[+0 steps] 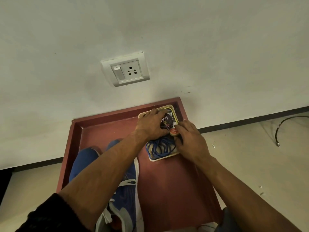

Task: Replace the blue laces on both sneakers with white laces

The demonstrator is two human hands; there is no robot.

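Two blue sneakers lie on a red tray-like table (pixel 175 181). The nearer sneaker (pixel 127 198) shows white laces; the other sneaker (pixel 83 161) is mostly hidden under my left forearm. A coil of blue laces (pixel 160 146) lies in a small cream tray (pixel 157 159) at the table's far right. My left hand (pixel 150 124) rests over a round dark tin (pixel 167 122) in that tray. My right hand (pixel 190 138) touches a small red-capped container (pixel 173 132) beside the blue laces. What either hand grips is hidden by the fingers.
The table stands against a white wall with a switch and socket plate (pixel 125 71). A dark cable (pixel 284 128) lies on the beige floor to the right. A dark skirting strip runs along the wall's base.
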